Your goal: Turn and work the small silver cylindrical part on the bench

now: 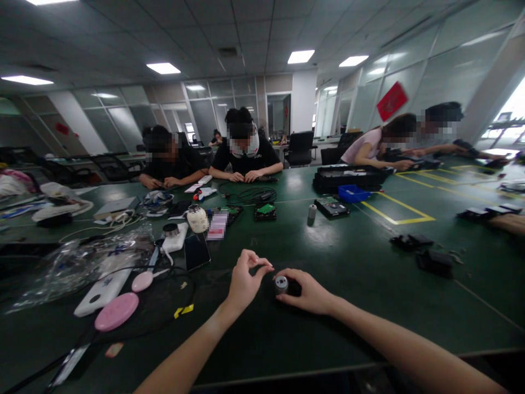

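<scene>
metal cylinder: small gray can (281,283), upright on the green surface (348,246), near the wearer's edge; top face visible, dark openings in it.
right hand: (309,291) comes in from the right, fingers wrapped round the cylinder, thumb on the near side, index on the far side. Grasping it.
left hand: (246,278) just left of the cylinder, raised, thumb and index drawn together in a pinch. Can't tell if anything tiny sits between them.
second cylinder: (312,211) similar can, upright, farther out, well apart from both hands.
drive: (332,207) flat black-and-silver unit just right of second cylinder; blue tray (353,193) beyond it.
green board: (266,209) on a dark unit, far side; black cables (250,194) coiled behind.
left clutter: dark phone (197,253), large pink disc (117,312), smaller pink disc (142,281), white device (104,287), clear plastic (102,257), yellow tag (183,311).
right side: black parts (435,261), yellow tape outline (414,221).
co-workers: two people seated opposite, forearms on the surface; two more leaning in at far right.
</scene>
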`<state>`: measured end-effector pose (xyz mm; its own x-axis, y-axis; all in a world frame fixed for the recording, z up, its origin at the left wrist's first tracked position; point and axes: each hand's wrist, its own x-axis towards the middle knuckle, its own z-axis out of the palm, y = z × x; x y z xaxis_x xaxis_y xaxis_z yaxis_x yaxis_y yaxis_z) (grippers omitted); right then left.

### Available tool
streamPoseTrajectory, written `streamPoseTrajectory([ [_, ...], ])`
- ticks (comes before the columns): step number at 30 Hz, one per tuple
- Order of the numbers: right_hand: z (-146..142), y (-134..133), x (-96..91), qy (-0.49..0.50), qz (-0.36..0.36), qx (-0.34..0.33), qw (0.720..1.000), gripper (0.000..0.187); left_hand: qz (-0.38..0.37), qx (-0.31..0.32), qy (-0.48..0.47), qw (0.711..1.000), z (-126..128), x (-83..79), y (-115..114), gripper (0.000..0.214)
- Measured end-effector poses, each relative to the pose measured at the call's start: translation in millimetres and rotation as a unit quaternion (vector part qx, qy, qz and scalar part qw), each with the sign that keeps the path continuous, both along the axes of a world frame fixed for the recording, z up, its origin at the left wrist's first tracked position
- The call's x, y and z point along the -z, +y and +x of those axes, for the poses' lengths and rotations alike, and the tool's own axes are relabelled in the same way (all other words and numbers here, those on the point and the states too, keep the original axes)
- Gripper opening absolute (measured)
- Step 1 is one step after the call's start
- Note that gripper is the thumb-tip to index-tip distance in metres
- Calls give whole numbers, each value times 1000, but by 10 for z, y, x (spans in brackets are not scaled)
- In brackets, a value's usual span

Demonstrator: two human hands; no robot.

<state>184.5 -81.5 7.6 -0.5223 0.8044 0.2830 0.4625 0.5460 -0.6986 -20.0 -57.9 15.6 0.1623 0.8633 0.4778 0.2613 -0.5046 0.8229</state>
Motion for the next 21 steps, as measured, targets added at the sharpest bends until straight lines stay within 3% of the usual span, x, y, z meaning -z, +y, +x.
streamPoseTrajectory([
  [3, -3, -20, -26, 3, -5, -4, 1000, 40, -2, -43, 104, 994, -135, 93, 128, 29],
  [6, -3, -34, -41, 3, -7, -3, 1000, 40, -13, -19, 158, 987, -238, 182, 234, 29],
  [14, -10, -27, -34, 0, -13, -3, 1000, 40, -60, 19, 135, 989, -322, 177, 273, 42],
  [21, -20, -37, -53, 1, -9, -5, 1000, 39, -51, 16, 111, 992, -266, 98, 193, 27],
])
